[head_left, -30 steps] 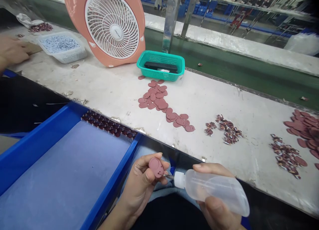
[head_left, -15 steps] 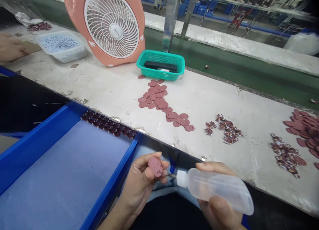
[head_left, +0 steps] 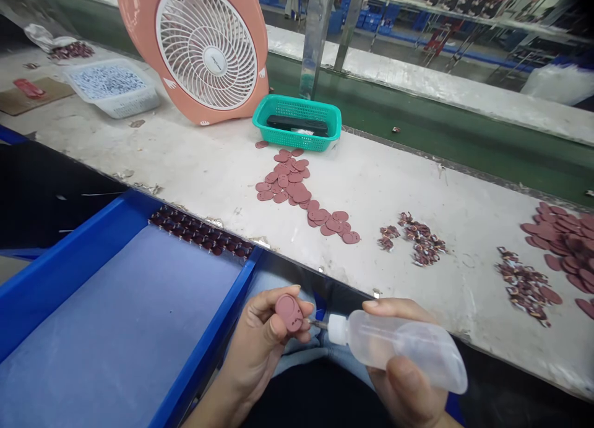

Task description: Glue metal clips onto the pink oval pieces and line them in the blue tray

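Observation:
Between the thumb and fingers of my left hand [head_left: 260, 341] is a small dark-pink oval piece [head_left: 288, 312] with little holes or slits near one end. My right hand [head_left: 408, 366] grips a translucent squeeze bottle [head_left: 403, 347] with a white cap, tilted on its side. Its thin metal nozzle [head_left: 319, 323] points at the oval piece's lower right edge; whether the tip touches is hard to tell. Beyond my hands, a pile of similar oval pieces [head_left: 297, 187] lies on the white worktable [head_left: 208, 174]. Small brown-and-white parts [head_left: 422, 242] are heaped to its right.
A blue tray [head_left: 116, 304] at left holds rows of dark parts [head_left: 199, 230] along its far edge. A pink fan [head_left: 213, 57], a green basket [head_left: 297, 122] and a white tub [head_left: 111, 85] stand farther back. More ovals [head_left: 561, 236] and parts [head_left: 524, 286] lie at right.
Another person's hand at the far left has left the view, and a red item now shows on the brown board there. My hands and the bottle are almost unmoved; the view has shifted slightly.

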`<action>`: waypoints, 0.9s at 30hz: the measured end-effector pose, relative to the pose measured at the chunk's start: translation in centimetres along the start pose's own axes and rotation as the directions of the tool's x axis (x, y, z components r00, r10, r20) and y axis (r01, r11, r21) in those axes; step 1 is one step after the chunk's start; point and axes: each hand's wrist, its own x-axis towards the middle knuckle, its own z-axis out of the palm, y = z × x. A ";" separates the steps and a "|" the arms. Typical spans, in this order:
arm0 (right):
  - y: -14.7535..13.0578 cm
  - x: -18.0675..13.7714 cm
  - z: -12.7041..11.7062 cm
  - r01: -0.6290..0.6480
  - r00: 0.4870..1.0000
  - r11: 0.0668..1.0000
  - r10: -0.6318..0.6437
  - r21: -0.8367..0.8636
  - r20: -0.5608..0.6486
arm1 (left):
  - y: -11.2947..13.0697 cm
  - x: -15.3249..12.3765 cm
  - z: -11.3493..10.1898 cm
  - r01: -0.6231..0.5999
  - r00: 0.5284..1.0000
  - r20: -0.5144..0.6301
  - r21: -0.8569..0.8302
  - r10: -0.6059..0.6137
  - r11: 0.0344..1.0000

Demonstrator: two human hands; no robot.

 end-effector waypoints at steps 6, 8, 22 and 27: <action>0.4 -0.2 -0.1 0.001 0.999 1.000 -0.001 -0.025 -0.033 | 0.2 0.0 0.4 -0.014 1.000 0.007 0.009 0.014 1.000; 0.3 -0.1 -0.1 -0.005 1.000 1.000 0.004 -0.030 -0.022 | 0.2 -0.1 0.4 -0.013 1.000 -0.003 0.015 0.013 1.000; 0.0 1.2 0.5 -0.158 0.987 0.949 0.158 0.273 0.023 | 0.7 -0.2 2.1 -0.033 0.980 -0.195 0.016 0.035 0.999; -1.0 9.3 0.1 -0.371 0.929 0.814 0.321 0.447 0.186 | 1.2 0.4 1.2 -0.093 0.961 -0.258 0.040 0.100 0.995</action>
